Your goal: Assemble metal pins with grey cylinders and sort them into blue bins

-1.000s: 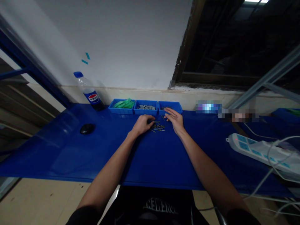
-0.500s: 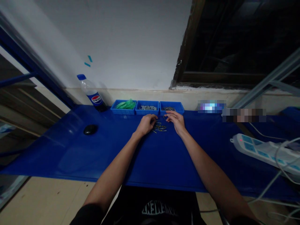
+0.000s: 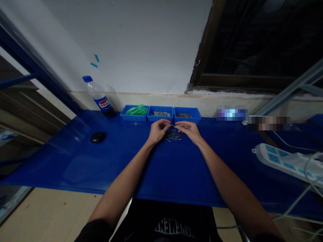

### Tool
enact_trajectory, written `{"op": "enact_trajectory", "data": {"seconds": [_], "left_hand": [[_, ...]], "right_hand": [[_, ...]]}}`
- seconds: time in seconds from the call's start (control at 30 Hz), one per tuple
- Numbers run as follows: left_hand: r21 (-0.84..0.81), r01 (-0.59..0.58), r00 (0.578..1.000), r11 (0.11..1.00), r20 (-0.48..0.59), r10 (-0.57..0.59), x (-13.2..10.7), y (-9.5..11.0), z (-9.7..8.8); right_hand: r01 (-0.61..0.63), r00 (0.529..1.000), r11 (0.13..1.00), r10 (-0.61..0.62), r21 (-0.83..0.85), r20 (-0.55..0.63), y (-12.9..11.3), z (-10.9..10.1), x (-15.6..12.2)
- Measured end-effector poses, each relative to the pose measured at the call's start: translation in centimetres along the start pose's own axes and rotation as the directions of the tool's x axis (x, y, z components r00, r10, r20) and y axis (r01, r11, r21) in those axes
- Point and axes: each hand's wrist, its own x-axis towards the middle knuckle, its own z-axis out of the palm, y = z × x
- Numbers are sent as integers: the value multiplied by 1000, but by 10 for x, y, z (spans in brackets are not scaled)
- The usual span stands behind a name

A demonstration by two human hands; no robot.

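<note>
My left hand (image 3: pixel 158 131) and my right hand (image 3: pixel 188 130) are close together over the blue table, thumbs and fingertips pinched. Between the fingertips spans a thin metal pin (image 3: pixel 173 125), an end towards each hand; its exact kind is too small to make out. Just below lies a loose pile of thin brass-coloured pins (image 3: pixel 173 136). Behind my right hand sits a blue bin (image 3: pixel 187 119) of small dark metal pieces. A second blue bin (image 3: pixel 160 118), holding silvery metal pieces, stands behind my left hand.
A third blue bin (image 3: pixel 133 117) has green plastic in it. Left of it stands a Pepsi bottle (image 3: pixel 103 101); a black computer mouse (image 3: pixel 98 137) lies nearer. On the right are a white power strip (image 3: pixel 282 164) with cables and a glowing, blurred object (image 3: pixel 231 114).
My right hand has moved from the front of the right bin towards my left hand, bringing the thin pin with it. Both hands' fingertips now meet at the pin. The view has shifted slightly.
</note>
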Motion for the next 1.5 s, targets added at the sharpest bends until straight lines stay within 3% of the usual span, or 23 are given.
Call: {"op": "enact_trajectory", "data": {"seconds": [0.27,0.4,0.5,0.67,0.83,1.0,1.2,1.33,1.5], "left_hand": [[-9,-15,1000,1000,15,15,-4,2,2],[207,-55,998,977,45,46,-5,10,-7],[435,-97,989,895,141,39,-6,14,-18],[508,-97,974,856,224,-23,-5,11,-25],[495,-109,974,862,227,-7,-4,7,-21],[437,-91,989,895,146,29,-4,4,-18],[152,-23,1000,988,18,21,-4,7,-8],[-30,1,1000,1000,21,-1,-6,7,0],[-90,22,999,996,42,-18,-7,5,2]], "right_hand": [[-18,999,1000,18,-11,-31,1,-1,1],[4,994,1000,-5,-6,-106,5,-2,2],[60,977,997,-47,53,-210,6,-4,3],[95,968,983,-55,156,-243,4,-5,2],[86,975,984,-52,153,-215,3,-5,1],[77,978,984,-44,160,-203,5,-6,3],[59,984,992,-39,115,-172,4,-6,3],[30,994,999,-26,33,-107,4,-4,3],[-5,1000,999,4,-35,-11,4,-1,3]]}}
